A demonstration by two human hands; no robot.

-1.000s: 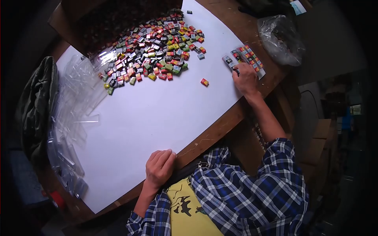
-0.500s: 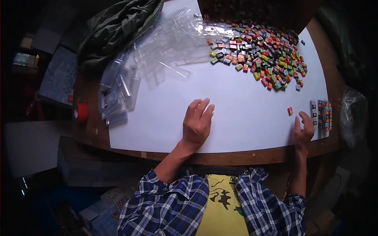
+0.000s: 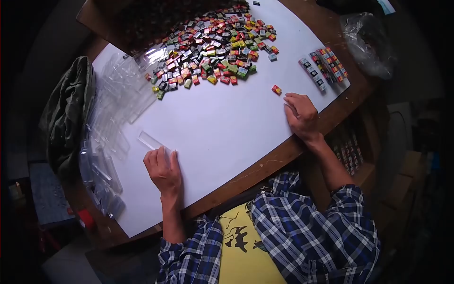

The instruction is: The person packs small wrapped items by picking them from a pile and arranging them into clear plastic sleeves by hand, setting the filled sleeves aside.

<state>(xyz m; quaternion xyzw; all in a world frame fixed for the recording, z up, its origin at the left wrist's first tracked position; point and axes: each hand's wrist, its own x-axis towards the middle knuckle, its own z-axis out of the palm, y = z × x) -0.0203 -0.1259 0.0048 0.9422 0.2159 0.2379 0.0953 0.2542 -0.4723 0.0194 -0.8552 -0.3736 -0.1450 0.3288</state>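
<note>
A clear plastic case (image 3: 150, 140) sticks out beyond the fingertips of my left hand (image 3: 163, 173), which is closed around its near end, low over the white sheet. My right hand (image 3: 301, 116) rests at the sheet's right edge with fingers loosely bent, a gap beside the thumb and nothing visible in it. Just beyond its fingertips lies a single small red-and-yellow block (image 3: 276, 90). Rows of similar small blocks (image 3: 326, 66) stand lined up farther to the right.
A large heap of small coloured blocks (image 3: 213, 57) spreads across the far side, below a dark box (image 3: 109, 23). Clear plastic cases (image 3: 101, 165) pile up at the left, beside dark green cloth (image 3: 68, 113). A red tape roll (image 3: 86, 219) sits at the left edge.
The camera view has turned and shifted right. My left hand, empty before, has moved toward the plastic pile and now holds a clear case. My right hand stays near the single block.
</note>
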